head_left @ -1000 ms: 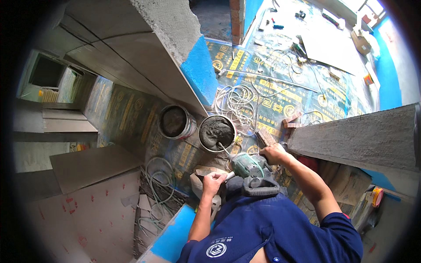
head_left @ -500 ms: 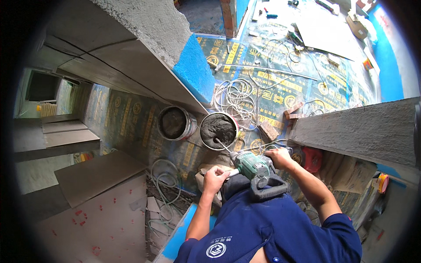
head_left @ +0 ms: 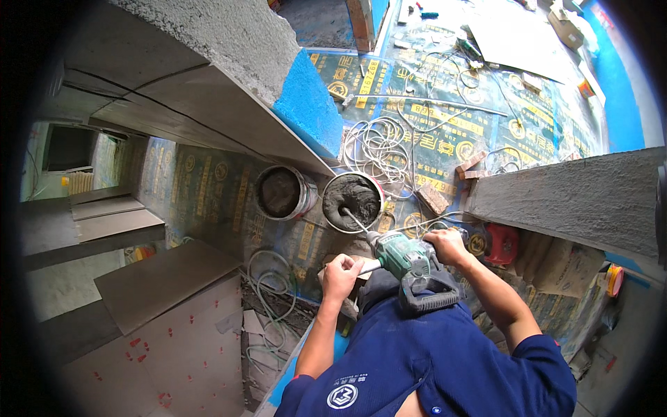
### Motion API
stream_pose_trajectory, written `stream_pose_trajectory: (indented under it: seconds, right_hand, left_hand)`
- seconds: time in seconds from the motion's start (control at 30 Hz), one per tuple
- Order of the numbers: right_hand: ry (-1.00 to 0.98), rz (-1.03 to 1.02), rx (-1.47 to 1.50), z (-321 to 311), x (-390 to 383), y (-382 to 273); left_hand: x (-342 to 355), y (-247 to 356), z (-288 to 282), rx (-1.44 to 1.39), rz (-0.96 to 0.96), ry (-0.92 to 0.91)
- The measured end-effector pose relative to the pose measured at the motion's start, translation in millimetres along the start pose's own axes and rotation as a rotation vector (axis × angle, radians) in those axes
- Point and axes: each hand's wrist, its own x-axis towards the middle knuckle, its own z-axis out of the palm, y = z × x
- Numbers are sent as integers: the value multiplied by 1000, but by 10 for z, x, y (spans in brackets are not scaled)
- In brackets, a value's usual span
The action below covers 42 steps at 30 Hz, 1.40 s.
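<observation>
A green and black electric hand mixer [head_left: 404,257] points away from me, its rear loop handle close against my body. My left hand [head_left: 340,276] is wrapped around its pale side handle [head_left: 369,266]. On the other side, my right hand [head_left: 447,244] grips the mixer by a handle mostly hidden under the fingers. The metal mixing rod [head_left: 356,219] slants down into thick grey mortar [head_left: 354,194] in a round bucket [head_left: 381,215]. Whatever is on the rod's end is buried in the mortar. Just left stands a second bucket [head_left: 306,198] with brownish-grey material inside.
Coiled pale cable [head_left: 379,142] lies beyond the buckets, near loose bricks [head_left: 433,199] and a long thin bar [head_left: 445,103]. Low rough walls [head_left: 570,198] flank both sides. A green hose [head_left: 267,278] and a leaning brown board [head_left: 167,281] are at left; a red container [head_left: 500,243] is at right.
The view has shifted slightly, so the buckets sit a little farther right. In the working bucket, the mortar surface has changed shape around the rod. Both hands keep their grip on the mixer.
</observation>
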Motion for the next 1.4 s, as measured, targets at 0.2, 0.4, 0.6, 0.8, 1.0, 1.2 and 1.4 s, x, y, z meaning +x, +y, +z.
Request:
stream_pose_trajectory:
  seconds: [0.2,0.4,0.6,0.8,1.0,1.2,1.4]
  right_hand:
    - [16,-22,-29,-57,73,19]
    - [116,-90,-59,-94,140,56]
    - [7,-45,-140,-244,210,24]
    - [45,-66,-133,-323,221,34]
    - [79,-73,-147,-357,229,45]
    - [97,-131,-181,-419,271,101]
    - [91,-109,-180,-540,302,50]
  left_hand:
    - [32,5,-11,-5,36,30]
    - [39,40,8,-9,34,44]
    - [9,-2,36,-63,37,38]
    - [33,-25,84,-135,28,32]
    - [9,8,117,-149,14,34]
    - [14,-34,163,-180,15,5]
    - [7,-32,208,-242,27,-7]
